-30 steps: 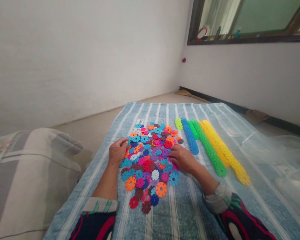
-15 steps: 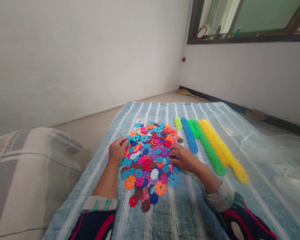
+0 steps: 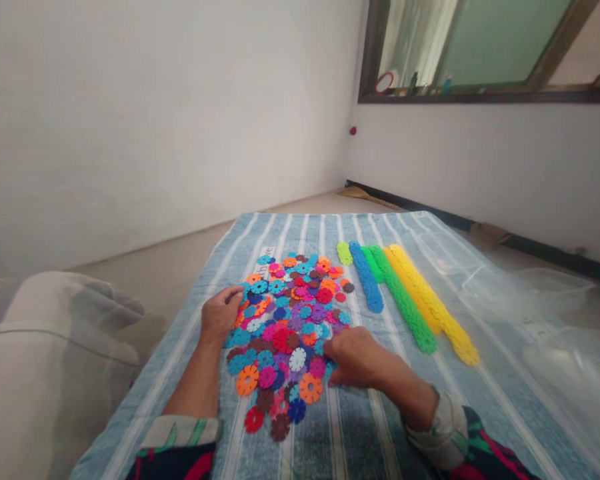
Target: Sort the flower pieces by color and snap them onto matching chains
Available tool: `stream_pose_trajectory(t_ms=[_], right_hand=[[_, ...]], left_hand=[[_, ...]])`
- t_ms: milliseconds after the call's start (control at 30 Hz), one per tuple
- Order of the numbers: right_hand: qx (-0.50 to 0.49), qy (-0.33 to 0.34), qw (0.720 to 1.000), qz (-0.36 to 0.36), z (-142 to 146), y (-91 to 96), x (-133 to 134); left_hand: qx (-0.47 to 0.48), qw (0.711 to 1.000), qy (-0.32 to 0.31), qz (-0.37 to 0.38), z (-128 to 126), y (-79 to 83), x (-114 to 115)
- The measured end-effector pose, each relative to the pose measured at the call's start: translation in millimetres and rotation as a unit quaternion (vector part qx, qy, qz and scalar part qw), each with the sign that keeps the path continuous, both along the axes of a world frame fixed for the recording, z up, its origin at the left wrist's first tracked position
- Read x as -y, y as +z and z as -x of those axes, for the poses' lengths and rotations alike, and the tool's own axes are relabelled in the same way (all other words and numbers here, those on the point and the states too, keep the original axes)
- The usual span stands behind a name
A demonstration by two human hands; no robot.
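A heap of flat plastic snowflake discs [image 3: 286, 333] in blue, red, orange, pink, purple and brown lies on a blue striped cloth [image 3: 360, 427]. My left hand [image 3: 221, 313] rests curled at the heap's left edge, fingertips on the discs. My right hand [image 3: 354, 360] lies palm down at the heap's lower right edge, its fingers bent over discs there; what they pinch is hidden. To the right lie joined rows of discs: a blue row [image 3: 365, 285], a green row [image 3: 403, 305], a yellow row [image 3: 433, 305] and a short lime piece [image 3: 345, 253].
A clear plastic sheet or bag [image 3: 530, 333] covers the cloth's right side. A grey cushion [image 3: 45, 373] sits at the left. White walls meet at a corner behind, with a window [image 3: 480, 47] at the upper right and bare floor beyond the cloth.
My right hand has slid from the heap's right side down toward me to its lower right edge. The left hand stays put. The view has shifted slightly.
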State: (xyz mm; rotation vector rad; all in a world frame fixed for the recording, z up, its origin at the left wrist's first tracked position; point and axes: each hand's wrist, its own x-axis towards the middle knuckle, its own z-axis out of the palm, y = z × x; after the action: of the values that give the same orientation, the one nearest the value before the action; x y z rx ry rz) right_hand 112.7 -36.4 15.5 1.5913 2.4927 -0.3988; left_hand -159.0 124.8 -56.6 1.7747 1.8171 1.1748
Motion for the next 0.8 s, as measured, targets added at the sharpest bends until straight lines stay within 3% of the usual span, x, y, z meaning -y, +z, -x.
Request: stream_pose_trajectory(t_ms=[200, 567, 800], right_hand=[[-0.019, -0.032, 0.999, -0.018, -0.5, -14.4, 7.3], [-0.035, -0.054, 0.998, -0.026, -5.1, -21.0, 13.4], [-0.139, -0.106, 0.984, -0.023, -15.6, -32.5, 9.0]], left_hand=[[-0.013, 1.0, -0.006, -0.007, 1.2, 2.4, -0.8], [-0.02, 1.0, -0.005, -0.013, 3.4, 0.9, 0.6], [-0.014, 1.0, -0.002, -0.013, 1.9, 4.7, 4.9]])
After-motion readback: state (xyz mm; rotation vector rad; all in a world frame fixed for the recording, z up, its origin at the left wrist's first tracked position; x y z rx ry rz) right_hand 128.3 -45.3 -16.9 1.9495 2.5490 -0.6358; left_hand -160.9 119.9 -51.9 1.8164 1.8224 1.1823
